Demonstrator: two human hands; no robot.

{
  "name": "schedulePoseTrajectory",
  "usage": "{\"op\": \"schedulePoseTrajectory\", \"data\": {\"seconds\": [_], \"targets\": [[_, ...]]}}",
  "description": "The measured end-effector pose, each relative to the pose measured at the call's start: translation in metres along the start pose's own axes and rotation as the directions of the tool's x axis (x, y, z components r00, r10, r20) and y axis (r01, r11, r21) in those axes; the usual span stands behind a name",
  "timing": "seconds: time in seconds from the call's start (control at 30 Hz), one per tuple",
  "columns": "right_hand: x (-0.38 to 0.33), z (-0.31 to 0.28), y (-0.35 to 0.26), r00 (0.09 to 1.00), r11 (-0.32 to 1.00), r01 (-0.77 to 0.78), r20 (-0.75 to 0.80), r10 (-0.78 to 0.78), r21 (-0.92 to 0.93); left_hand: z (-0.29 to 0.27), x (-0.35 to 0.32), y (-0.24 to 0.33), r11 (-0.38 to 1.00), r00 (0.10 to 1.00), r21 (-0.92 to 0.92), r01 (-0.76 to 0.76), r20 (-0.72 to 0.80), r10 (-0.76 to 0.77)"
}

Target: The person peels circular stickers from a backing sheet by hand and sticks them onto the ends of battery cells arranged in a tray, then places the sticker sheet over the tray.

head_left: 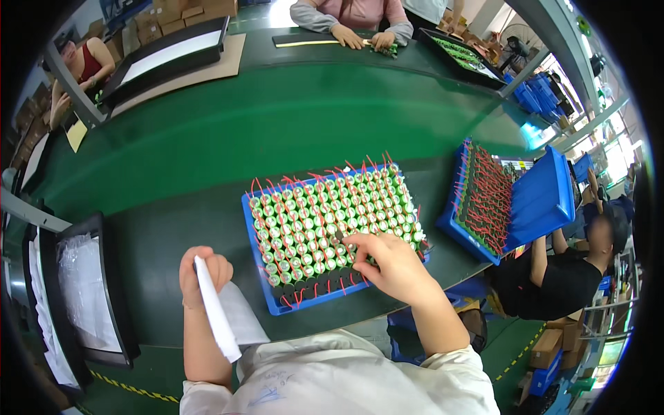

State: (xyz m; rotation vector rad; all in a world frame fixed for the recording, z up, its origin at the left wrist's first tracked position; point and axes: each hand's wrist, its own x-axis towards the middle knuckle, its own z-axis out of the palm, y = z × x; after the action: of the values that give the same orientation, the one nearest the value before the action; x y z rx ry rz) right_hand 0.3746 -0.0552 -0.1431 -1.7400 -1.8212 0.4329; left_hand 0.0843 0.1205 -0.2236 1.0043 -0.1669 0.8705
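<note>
A blue tray [320, 300] stands on the bench in front of me, packed with rows of upright green cylindrical cells [304, 238] with pale tops. Thin red wires run over them and stick out past the rim. Along the tray's near side lies a row of black pieces [321, 284] with red wires. My right hand [395, 266] is over the right half of the cells, thumb and forefinger pinched near a small dark piece [339, 236] at the fingertips. To the left of the tray, my left hand [206, 273] grips white paper [220, 315], which hangs toward my lap.
At right, a blue bin [477, 200] holds red-wired pieces, with another blue bin [543, 200] tilted against it. Black trays with white sheets [86, 294] stand at left. A green belt [277, 114] crosses beyond; a person's hands [363, 38] work at its far side. Another person [560, 270] sits right.
</note>
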Motion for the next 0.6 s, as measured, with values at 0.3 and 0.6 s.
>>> {"op": "schedulePoseTrajectory", "data": {"seconds": [0.3, 0.6], "targets": [[-0.005, 0.006, 0.01, 0.983, 0.998, 0.055, -0.178, -0.048, 0.034, 0.016, 0.019, 0.062, 0.989, 0.958, -0.027, -0.144, 0.246, 0.147], [-0.03, 0.02, 0.025, 0.92, 0.75, -0.096, -0.23, 0.319, 0.655, 0.037, -0.009, 0.041, 0.932, 0.9, 0.288, 0.218, -0.43, -0.077]]}}
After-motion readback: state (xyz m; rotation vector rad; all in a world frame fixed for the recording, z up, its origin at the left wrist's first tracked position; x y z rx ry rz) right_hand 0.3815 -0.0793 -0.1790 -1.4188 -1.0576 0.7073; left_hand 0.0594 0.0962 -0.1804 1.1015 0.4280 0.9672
